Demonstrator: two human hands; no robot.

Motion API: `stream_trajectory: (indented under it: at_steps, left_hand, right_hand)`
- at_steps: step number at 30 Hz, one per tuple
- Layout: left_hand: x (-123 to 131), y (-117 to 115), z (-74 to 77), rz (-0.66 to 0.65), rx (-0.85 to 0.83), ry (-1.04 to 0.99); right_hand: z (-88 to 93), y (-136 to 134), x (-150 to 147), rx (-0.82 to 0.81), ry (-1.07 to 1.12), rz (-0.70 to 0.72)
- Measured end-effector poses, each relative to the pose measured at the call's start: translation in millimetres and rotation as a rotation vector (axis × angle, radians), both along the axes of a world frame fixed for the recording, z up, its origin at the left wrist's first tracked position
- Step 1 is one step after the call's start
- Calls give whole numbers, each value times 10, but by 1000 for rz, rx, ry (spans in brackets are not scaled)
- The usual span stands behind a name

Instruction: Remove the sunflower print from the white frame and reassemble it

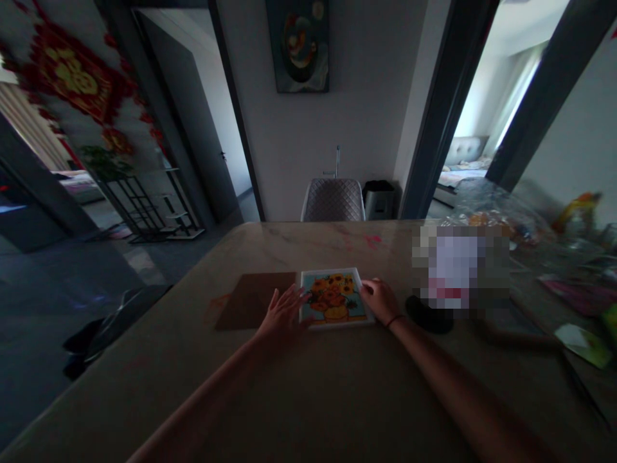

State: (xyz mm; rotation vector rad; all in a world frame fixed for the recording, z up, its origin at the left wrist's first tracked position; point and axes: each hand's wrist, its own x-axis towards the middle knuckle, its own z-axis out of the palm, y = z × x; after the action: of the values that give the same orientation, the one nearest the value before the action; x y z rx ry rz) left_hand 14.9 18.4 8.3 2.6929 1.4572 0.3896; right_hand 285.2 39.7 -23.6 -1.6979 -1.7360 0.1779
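A white-framed sunflower picture (335, 299) lies on the table between my hands. My left hand (284, 308) is spread, its fingertips at the picture's left edge and its palm partly over a flat brown board (255, 296). Around the frame's right edge, the fingers of my right hand (380, 299) are closed, with a dark band on that wrist. The board lies flat just left of the picture, and an orange thing (220, 300) sticks out beyond its left side.
A dark round object (429, 315) sits right of my right hand, near a blurred-out patch. Clear plastic wrapping (491, 206) and other clutter cover the table's right side. A quilted chair (333, 199) stands at the far edge, beside a bin (379, 200).
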Motion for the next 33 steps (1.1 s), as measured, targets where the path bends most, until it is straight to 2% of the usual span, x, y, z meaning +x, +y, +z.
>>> stream_trajectory:
  at_steps: [2, 5, 10, 16, 19, 23, 28, 33]
  left_hand:
    - [71, -54, -25, -65, -34, 35]
    - [105, -94, -53, -64, -44, 41]
    - [93, -107, -52, -51, -18, 14]
    - [97, -106, -61, -56, 14, -16]
    - [92, -104, -62, -58, 13, -20]
    - [86, -102, -50, -59, 7, -12]
    - [86, -93, -62, -65, 4, -15]
    - [81, -84, -88, -64, 15, -33]
  right_hand:
    - [17, -11, -12, -7, 21, 1]
    - [29, 3, -31, -29, 156, -5]
    - [43, 72, -26, -51, 652, 21]
    - [151, -12, -43, -381, 1257, 210]
    - [221, -80, -66, -484, 1433, 258]
    - [241, -98, -74, -523, 1389, 362]
    - [179, -78, -69, -405, 1124, 319]
    - [171, -98, -74, -404, 1189, 386]
